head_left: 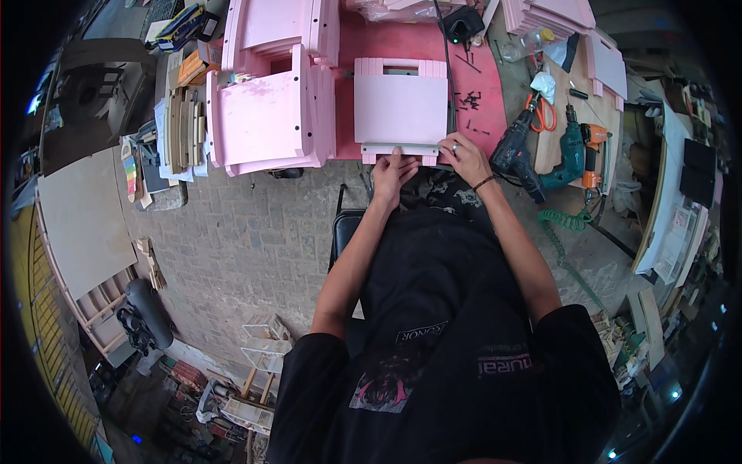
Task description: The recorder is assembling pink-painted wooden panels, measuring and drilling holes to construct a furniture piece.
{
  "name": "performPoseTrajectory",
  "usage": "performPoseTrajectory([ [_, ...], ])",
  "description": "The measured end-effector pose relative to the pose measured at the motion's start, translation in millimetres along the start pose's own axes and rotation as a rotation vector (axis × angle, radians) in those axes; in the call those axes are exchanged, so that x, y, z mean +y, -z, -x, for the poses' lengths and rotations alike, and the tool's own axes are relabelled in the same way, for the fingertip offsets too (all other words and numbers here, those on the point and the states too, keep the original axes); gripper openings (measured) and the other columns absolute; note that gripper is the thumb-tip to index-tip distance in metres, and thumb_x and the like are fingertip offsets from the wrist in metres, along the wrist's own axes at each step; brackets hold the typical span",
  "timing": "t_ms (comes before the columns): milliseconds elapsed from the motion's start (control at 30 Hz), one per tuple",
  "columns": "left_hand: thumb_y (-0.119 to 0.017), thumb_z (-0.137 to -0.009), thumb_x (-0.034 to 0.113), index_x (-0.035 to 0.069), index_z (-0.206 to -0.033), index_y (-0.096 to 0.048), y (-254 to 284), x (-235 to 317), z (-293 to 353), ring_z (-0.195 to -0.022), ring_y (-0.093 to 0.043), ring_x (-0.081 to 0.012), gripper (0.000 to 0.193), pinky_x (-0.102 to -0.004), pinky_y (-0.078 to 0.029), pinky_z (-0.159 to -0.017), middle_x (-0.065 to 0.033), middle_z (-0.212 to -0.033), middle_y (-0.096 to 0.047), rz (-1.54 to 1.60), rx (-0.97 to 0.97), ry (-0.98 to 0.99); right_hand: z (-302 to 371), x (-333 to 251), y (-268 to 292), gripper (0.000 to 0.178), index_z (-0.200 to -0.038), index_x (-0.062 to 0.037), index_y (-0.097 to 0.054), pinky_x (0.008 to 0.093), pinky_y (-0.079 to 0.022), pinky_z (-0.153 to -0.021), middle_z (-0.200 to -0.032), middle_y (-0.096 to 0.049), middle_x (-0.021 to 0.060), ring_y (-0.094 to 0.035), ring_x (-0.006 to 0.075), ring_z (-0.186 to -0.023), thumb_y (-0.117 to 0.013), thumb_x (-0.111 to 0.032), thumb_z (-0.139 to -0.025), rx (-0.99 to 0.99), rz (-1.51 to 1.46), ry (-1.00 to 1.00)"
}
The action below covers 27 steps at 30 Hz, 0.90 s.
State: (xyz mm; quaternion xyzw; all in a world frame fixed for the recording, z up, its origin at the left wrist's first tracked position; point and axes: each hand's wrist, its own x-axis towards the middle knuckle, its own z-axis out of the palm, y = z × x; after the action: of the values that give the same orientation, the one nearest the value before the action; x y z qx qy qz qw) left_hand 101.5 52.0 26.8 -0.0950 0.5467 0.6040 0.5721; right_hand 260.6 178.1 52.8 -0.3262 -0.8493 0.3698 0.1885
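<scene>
A pink-painted wooden assembly [400,108] lies flat on the red worktop in front of me. Along its near edge runs a thin greenish-grey strip [379,145] on a pink rail. My left hand [393,179] grips that edge, thumb laid on top and fingers curled underneath. At the near right corner, my right hand [466,160] has its fingertips pinched together by the strip's end. Whatever those fingertips hold is too small to make out. Dark screws [470,100] lie scattered on the red surface beyond my right hand.
Stacked pink wooden assemblies [259,116] stand on the left. On the right lie a dark drill [516,151], a teal drill [572,147], an orange air tool [593,158] with a green coiled hose [564,221], orange-handled scissors [543,116] and a clear bottle [527,45].
</scene>
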Motion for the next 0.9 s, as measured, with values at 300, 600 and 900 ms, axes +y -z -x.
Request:
performPoseTrajectory([
  [300, -0.066, -0.088, 0.020, -0.003, -0.108, -0.051, 67.2, 30.5, 23.4, -0.075, -0.065, -0.0277, 0.034, -0.0378, -0.052, -0.064, -0.0195, -0.092, -0.063, -0.967, 0.222, -0.535, 3.1, 1.8, -1.7, 0.009, -0.091, -0.0043, -0.064, 0.0407, -0.050, -0.070, -0.093, -0.058, 0.0082, -0.061, 0.0307, -0.082, -0.064, -0.008, -0.083, 0.011, 0.018, -0.006],
  [600, -0.073, -0.079, 0.026, -0.003, -0.109, -0.051, 58.4, 31.8, 8.3, -0.092, -0.058, -0.0416, 0.048, -0.0482, -0.048, -0.077, -0.0248, -0.101, -0.058, -1.358, 0.167, -0.659, 7.7, -4.5, -9.2, 0.016, -0.098, -0.0055, -0.062, 0.0417, -0.050, -0.074, -0.098, -0.058, 0.0082, -0.061, 0.0321, -0.087, -0.064, -0.008, -0.082, 0.052, 0.087, -0.069],
  [900, -0.065, -0.082, 0.042, -0.002, -0.090, -0.057, 49.0, 40.8, 3.1, -0.090, -0.062, -0.0394, 0.046, -0.0488, -0.052, -0.071, -0.0221, -0.094, -0.063, -1.639, 0.222, -0.595, 25.6, -20.9, -4.4, 0.035, -0.118, -0.0078, -0.056, 0.0413, -0.049, -0.081, -0.104, -0.055, 0.0130, -0.057, 0.0332, -0.097, -0.061, -0.006, -0.083, 0.132, 0.125, -0.134],
])
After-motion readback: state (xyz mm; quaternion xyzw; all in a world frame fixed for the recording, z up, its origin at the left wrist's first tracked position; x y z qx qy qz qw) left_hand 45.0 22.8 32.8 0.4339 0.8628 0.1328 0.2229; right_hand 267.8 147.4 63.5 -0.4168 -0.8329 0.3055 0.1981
